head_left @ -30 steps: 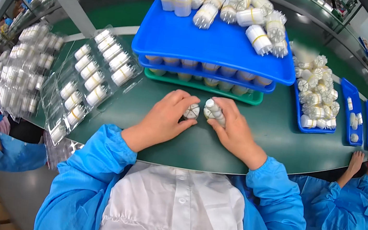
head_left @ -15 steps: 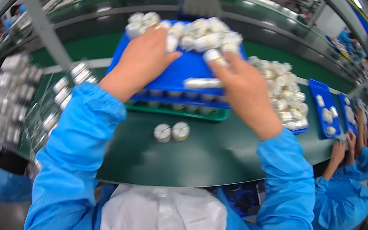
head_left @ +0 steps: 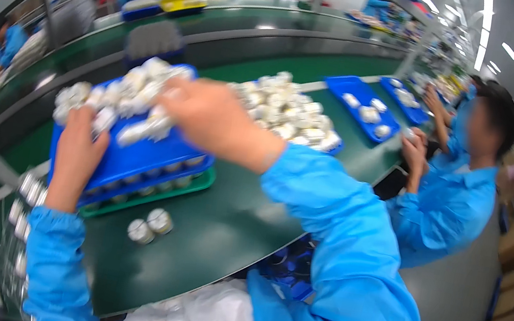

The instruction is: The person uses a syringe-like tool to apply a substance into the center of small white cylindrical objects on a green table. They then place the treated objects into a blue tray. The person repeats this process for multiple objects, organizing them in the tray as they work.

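Cylinders (head_left: pixel 136 89), white and bunched, crowd the far edge of the top blue tray (head_left: pixel 134 160), and both hands are in among them! The left hand (head_left: pixel 76 154) works over the tray's left edge, thumb and fingers spread around a white piece (head_left: pixel 104 121); blur hides whether they clamp it. The right hand (head_left: pixel 223 121) stretches in from the right edge, fingertips bunched at the pile; whether they've closed on one, I cannot tell. A loose white piece (head_left: pixel 132 133) lies nearer the middle. Down on the table (head_left: pixel 221 250), a pair of cylinders (head_left: pixel 160 220) stands side by side between the green tray (head_left: pixel 208 179) and the near edge, probably parked there to free both hands.

Against half a second ago: the view has swung right, a co-worker (head_left: pixel 447 199) shows more fully, the right hand now reaches across toward the far edge, and that pair hasn't left its spot!
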`<control>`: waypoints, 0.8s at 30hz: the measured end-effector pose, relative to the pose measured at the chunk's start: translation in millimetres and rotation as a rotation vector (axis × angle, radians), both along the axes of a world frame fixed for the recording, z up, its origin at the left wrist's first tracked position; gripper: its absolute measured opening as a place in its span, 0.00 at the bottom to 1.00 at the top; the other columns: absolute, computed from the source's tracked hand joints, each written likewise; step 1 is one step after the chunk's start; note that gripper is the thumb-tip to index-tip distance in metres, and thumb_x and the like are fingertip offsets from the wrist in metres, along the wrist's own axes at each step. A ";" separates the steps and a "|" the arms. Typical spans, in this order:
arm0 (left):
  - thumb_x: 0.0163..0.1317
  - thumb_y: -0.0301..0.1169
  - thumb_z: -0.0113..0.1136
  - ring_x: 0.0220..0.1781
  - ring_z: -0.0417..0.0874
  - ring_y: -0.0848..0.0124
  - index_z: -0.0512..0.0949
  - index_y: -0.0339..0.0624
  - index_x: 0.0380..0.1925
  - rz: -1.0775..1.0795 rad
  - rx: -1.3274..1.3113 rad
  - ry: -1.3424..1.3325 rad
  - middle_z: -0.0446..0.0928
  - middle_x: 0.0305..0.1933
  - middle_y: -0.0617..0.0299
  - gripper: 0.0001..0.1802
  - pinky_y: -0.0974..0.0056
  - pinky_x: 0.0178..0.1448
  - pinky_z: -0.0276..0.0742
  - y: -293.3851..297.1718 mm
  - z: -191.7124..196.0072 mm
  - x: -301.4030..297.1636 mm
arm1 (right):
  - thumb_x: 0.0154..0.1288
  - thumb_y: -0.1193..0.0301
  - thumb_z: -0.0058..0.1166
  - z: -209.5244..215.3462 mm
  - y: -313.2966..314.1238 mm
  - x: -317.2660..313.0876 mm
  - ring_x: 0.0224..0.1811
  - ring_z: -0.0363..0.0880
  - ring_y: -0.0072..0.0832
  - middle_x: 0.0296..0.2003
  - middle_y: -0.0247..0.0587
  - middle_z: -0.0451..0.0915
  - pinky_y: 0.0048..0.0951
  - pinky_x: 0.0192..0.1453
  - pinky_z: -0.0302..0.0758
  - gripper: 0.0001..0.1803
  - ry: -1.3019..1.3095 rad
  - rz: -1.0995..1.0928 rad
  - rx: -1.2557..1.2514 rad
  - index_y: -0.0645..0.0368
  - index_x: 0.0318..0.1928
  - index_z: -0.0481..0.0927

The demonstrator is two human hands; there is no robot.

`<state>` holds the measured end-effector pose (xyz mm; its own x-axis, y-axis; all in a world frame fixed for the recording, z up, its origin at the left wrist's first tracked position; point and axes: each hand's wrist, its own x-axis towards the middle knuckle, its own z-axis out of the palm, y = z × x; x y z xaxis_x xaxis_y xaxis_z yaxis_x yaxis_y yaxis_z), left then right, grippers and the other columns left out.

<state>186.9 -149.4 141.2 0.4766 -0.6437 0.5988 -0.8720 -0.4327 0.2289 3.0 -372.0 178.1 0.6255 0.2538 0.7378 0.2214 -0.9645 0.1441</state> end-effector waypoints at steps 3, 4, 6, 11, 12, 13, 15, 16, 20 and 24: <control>0.59 0.30 0.65 0.49 0.79 0.41 0.73 0.41 0.50 0.007 -0.011 -0.027 0.76 0.48 0.45 0.19 0.48 0.53 0.77 3.1 10.1 -7.3 | 0.57 0.75 0.60 10.0 -30.1 0.7 0.46 0.86 0.43 0.46 0.41 0.84 0.43 0.47 0.84 0.17 -0.123 -0.107 0.080 0.51 0.48 0.86; 0.60 0.30 0.64 0.49 0.80 0.42 0.74 0.41 0.50 0.014 -0.029 -0.022 0.76 0.48 0.45 0.18 0.48 0.53 0.77 4.6 13.4 -9.7 | 0.57 0.74 0.61 15.0 -35.0 -3.8 0.45 0.86 0.44 0.43 0.42 0.85 0.43 0.48 0.84 0.16 -0.038 -0.138 0.147 0.53 0.47 0.86; 0.61 0.29 0.63 0.49 0.80 0.44 0.76 0.41 0.50 0.012 -0.076 -0.024 0.76 0.49 0.46 0.17 0.49 0.53 0.77 14.6 18.2 -15.3 | 0.67 0.67 0.61 18.0 -40.1 -14.0 0.36 0.84 0.37 0.35 0.44 0.85 0.39 0.43 0.80 0.08 -0.071 -0.194 0.525 0.55 0.43 0.85; 0.62 0.26 0.60 0.48 0.81 0.53 0.78 0.41 0.51 -0.084 -0.258 -0.001 0.77 0.50 0.53 0.16 0.56 0.51 0.77 48.8 39.9 -55.1 | 0.74 0.56 0.58 -52.4 -68.5 -68.5 0.28 0.77 0.22 0.26 0.31 0.81 0.29 0.36 0.73 0.17 -0.217 -0.098 1.095 0.57 0.38 0.84; 0.61 0.24 0.60 0.47 0.80 0.58 0.78 0.40 0.51 -0.093 -0.282 0.021 0.76 0.50 0.54 0.17 0.59 0.51 0.77 54.2 40.6 -67.2 | 0.74 0.55 0.58 -87.1 -67.1 -73.3 0.27 0.78 0.25 0.25 0.34 0.82 0.31 0.35 0.73 0.18 -0.148 -0.144 1.087 0.58 0.37 0.84; 0.60 0.23 0.60 0.46 0.79 0.58 0.78 0.39 0.50 -0.094 -0.270 0.022 0.76 0.49 0.54 0.17 0.59 0.50 0.77 61.3 39.5 -76.6 | 0.74 0.54 0.58 -114.3 -61.6 -76.8 0.25 0.79 0.28 0.24 0.37 0.82 0.34 0.35 0.74 0.20 -0.077 -0.181 1.080 0.59 0.36 0.84; 0.58 0.22 0.60 0.46 0.79 0.58 0.78 0.38 0.49 -0.089 -0.248 0.026 0.76 0.49 0.52 0.17 0.59 0.50 0.77 76.7 32.0 -92.9 | 0.71 0.52 0.60 -136.2 -27.1 -74.2 0.26 0.81 0.36 0.25 0.44 0.83 0.40 0.34 0.75 0.22 0.194 -0.447 0.964 0.62 0.34 0.84; 0.56 0.21 0.60 0.45 0.79 0.58 0.78 0.38 0.49 -0.095 -0.245 0.056 0.75 0.48 0.52 0.18 0.59 0.49 0.77 80.4 24.1 -101.8 | 0.70 0.52 0.61 -154.0 -23.6 -72.9 0.28 0.83 0.40 0.25 0.47 0.83 0.41 0.35 0.76 0.22 0.211 -0.430 0.934 0.62 0.34 0.84; 0.52 0.19 0.64 0.44 0.79 0.57 0.79 0.37 0.47 -0.070 -0.192 0.115 0.74 0.46 0.51 0.19 0.59 0.47 0.77 94.4 -5.3 -116.5 | 0.66 0.54 0.67 -165.5 -17.5 -63.3 0.30 0.84 0.45 0.27 0.50 0.84 0.41 0.38 0.79 0.21 0.257 -0.424 0.957 0.63 0.35 0.85; 0.50 0.21 0.68 0.44 0.80 0.55 0.80 0.37 0.46 0.017 -0.173 0.114 0.74 0.44 0.51 0.19 0.56 0.46 0.78 108.4 -29.0 -109.8 | 0.64 0.56 0.70 -163.7 -29.8 -66.5 0.38 0.85 0.41 0.38 0.48 0.85 0.39 0.44 0.80 0.30 0.174 -0.390 0.874 0.64 0.58 0.78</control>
